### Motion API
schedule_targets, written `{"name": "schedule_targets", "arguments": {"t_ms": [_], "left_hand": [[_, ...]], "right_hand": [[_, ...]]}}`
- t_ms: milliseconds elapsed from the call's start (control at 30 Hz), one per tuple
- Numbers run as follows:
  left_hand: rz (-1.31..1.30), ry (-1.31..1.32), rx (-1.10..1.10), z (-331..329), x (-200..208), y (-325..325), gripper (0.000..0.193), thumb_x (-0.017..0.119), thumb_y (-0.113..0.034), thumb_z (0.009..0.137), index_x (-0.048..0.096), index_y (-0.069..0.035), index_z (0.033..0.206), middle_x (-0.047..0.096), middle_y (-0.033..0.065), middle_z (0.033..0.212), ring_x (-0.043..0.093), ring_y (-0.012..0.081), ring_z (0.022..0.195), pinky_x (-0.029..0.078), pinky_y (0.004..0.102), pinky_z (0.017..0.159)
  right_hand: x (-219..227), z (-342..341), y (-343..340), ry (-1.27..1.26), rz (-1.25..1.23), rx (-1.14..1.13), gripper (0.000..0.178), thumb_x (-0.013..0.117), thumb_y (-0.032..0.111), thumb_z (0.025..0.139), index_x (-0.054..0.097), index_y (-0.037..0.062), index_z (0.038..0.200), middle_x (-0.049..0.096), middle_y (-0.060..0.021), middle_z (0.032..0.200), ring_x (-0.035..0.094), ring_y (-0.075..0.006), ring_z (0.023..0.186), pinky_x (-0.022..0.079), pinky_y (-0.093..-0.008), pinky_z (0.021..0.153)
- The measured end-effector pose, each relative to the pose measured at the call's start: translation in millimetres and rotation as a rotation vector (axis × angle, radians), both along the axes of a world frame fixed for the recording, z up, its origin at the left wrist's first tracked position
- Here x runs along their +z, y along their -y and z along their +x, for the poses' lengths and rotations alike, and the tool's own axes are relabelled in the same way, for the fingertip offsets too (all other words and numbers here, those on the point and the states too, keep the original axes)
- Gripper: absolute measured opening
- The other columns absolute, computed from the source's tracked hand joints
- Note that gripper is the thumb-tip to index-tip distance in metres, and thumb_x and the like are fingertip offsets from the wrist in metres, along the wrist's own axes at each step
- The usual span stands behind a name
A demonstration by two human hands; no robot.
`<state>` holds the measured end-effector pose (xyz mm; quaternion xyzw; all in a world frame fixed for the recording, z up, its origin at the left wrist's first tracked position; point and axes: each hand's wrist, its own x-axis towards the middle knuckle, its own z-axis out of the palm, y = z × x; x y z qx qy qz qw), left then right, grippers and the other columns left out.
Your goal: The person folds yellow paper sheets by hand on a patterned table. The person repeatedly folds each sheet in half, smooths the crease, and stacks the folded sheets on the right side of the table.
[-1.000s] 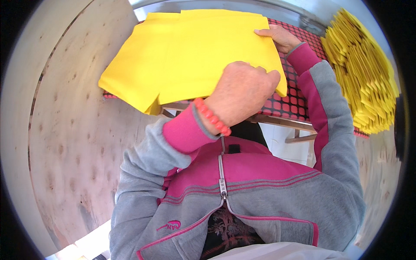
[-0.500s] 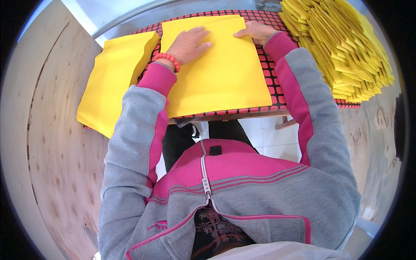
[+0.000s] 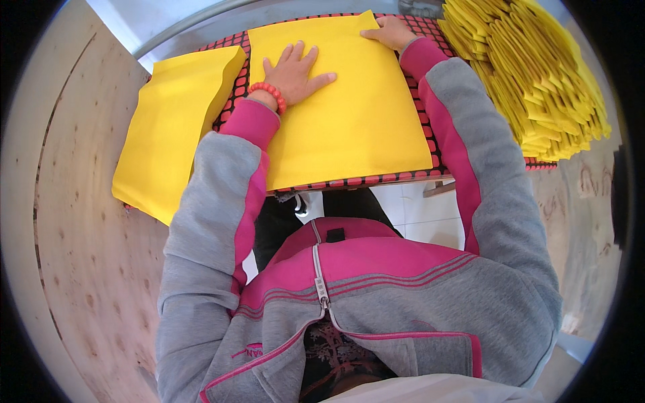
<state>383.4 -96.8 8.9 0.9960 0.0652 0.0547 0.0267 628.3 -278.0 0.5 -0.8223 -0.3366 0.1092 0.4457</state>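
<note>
A flat, rectangular yellow cloth-like piece [image 3: 349, 127] lies before me on a table covered in red and black checks [image 3: 236, 96]. My left hand [image 3: 293, 75] rests flat on its upper left part, fingers spread, with a red bead bracelet at the wrist. At the far right corner, my right hand [image 3: 391, 33] pinches the edge between thumb and fingers, and the corner there sticks up a little. Whether the piece is one layer or several I cannot tell. Left of it, partly behind my left sleeve, sits a thick yellow stack [image 3: 168, 127] of similar material.
A tall, uneven pile of folded yellow pieces [image 3: 541, 80] stands at the table's right end. Pale wooden boards [image 3: 87, 168] rise along the left side. A grey pipe [image 3: 201, 23] runs behind the table, and white floor tiles [image 3: 430, 215] show below its front edge.
My left hand has spread its fingers and turned to point farther away. The right hand has moved slightly away and left, and the corner it holds has come up.
</note>
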Motion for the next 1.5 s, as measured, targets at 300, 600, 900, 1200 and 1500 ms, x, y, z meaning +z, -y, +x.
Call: {"name": "schedule_targets", "arguments": {"t_ms": [300, 600, 900, 1200, 1500], "left_hand": [[0.105, 0.077, -0.115, -25, -11, -1, 0.082, 0.044, -0.068, 0.099, 0.036, -0.014, 0.160, 0.029, 0.0180, 0.166, 0.024, 0.0349, 0.155, 0.026, 0.0670, 0.117], [0.031, -0.176, -0.164, -27, 21, -1, 0.080, 0.047, -0.067, 0.099, 0.041, -0.012, 0.156, 0.033, 0.0206, 0.163, 0.029, 0.0360, 0.153, 0.028, 0.0630, 0.117], [-0.059, 0.008, -0.144, -31, 3, -3, 0.082, 0.056, -0.066, 0.094, 0.047, -0.009, 0.153, 0.036, 0.0223, 0.162, 0.029, 0.0365, 0.153, 0.029, 0.0555, 0.119], [-0.109, 0.099, -0.210, -36, -2, -19, 0.077, 0.064, -0.065, 0.087, 0.058, -0.013, 0.143, 0.051, 0.0175, 0.147, 0.046, 0.0339, 0.140, 0.033, 0.0669, 0.111], [-0.113, 0.089, -0.175, -51, 9, -11, 0.072, 0.063, -0.060, 0.089, 0.061, -0.009, 0.139, 0.057, 0.0189, 0.139, 0.054, 0.0348, 0.132, 0.044, 0.0545, 0.107]], "right_hand": [[4, -32, 12, -0.132, 0.048, 0.015, 0.025, 0.074, 0.014, 0.086, 0.073, 0.0011, 0.107, 0.073, -0.0170, 0.095, 0.071, -0.0323, 0.087, 0.056, -0.0373, 0.076], [-2, -55, 1, 1.202, -0.354, -0.014, 0.030, 0.069, 0.031, 0.096, 0.071, 0.0065, 0.113, 0.075, -0.0081, 0.093, 0.071, -0.0217, 0.081, 0.057, -0.0382, 0.074], [21, -1, 39, -0.581, 0.086, 0.169, 0.028, 0.065, 0.031, 0.101, 0.069, 0.0037, 0.101, 0.071, -0.0044, 0.086, 0.066, -0.0046, 0.069, 0.052, -0.0217, 0.056], [10, -55, 3, 1.463, -0.434, 0.091, 0.015, 0.069, 0.019, 0.090, 0.062, 0.0069, 0.095, 0.070, -0.0102, 0.100, 0.072, -0.0260, 0.075, 0.057, -0.0386, 0.059], [40, -34, 54, -0.427, -0.158, -0.024, 0.028, 0.066, 0.031, 0.100, 0.068, 0.0099, 0.117, 0.075, -0.0078, 0.103, 0.073, -0.0125, 0.086, 0.057, -0.0287, 0.068]]}}
